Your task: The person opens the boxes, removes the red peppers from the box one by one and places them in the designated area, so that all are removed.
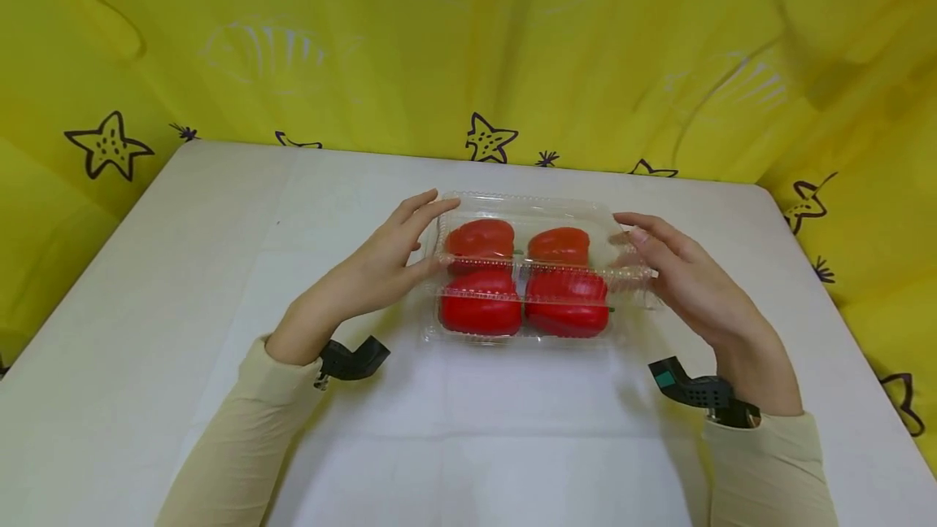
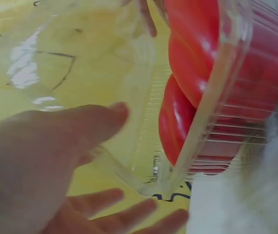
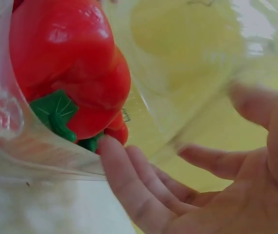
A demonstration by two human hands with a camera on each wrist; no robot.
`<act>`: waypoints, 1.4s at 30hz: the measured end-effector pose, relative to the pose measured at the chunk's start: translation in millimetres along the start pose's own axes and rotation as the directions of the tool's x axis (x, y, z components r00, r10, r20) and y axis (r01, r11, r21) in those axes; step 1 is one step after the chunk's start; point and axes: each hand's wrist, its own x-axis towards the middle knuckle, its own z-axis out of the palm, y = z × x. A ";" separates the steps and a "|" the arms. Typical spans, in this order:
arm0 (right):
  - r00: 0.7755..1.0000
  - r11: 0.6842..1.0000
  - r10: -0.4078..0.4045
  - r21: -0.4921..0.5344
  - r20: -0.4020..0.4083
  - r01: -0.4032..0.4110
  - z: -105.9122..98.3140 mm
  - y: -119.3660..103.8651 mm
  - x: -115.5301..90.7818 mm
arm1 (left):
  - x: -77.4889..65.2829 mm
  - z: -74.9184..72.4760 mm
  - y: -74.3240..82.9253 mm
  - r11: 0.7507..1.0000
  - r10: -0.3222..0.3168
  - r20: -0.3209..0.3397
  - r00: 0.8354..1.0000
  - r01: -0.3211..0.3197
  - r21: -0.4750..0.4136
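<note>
A clear plastic clamshell box [image 1: 527, 341] sits mid-table with several red bell peppers [image 1: 481, 305] in two rows. Its hinged lid [image 1: 538, 206] is tilted up above the back row. My left hand [image 1: 381, 263] is at the lid's left side, fingers extended and thumb spread apart from them. On the right side my right hand [image 1: 703, 291] has its fingertips at the lid's edge, some seen through the plastic. In the right wrist view a pepper [image 3: 70, 58] with a green stem [image 3: 58, 117] lies inside the box, beside those loosely spread fingers.
A white cloth [image 1: 512, 462] covers the table. Yellow curtain [image 1: 410, 47] with starfish and fish drawings hangs behind it and along both sides. Each wrist wears a black strap mount, such as the right one [image 1: 703, 389].
</note>
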 end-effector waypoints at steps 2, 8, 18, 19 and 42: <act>1.000 0.999 -0.025 0.047 -0.005 0.025 -0.7 2.1 -0.1 | 3.9 2.0 -1.0 1.000 0.026 -0.043 0.999 -0.027 -0.016; 0.996 0.984 -0.082 0.156 -0.030 0.085 0.0 8.1 1.9 | 14.1 8.3 -5.1 0.991 0.069 -0.136 0.988 -0.084 -0.109; 0.996 0.999 0.038 -0.012 -0.079 -0.039 6.0 8.3 6.4 | 30.5 6.7 -9.0 0.922 -0.009 -0.164 0.986 -0.056 -0.383; 0.996 0.998 0.053 -0.028 -0.069 -0.055 6.7 8.7 6.9 | 31.1 6.5 -9.2 0.915 -0.019 -0.167 0.986 -0.050 -0.401; 0.976 0.981 0.162 -0.135 0.145 -0.142 9.5 9.2 4.1 | 29.8 10.2 -22.1 0.889 -0.085 -0.065 0.994 0.047 -0.455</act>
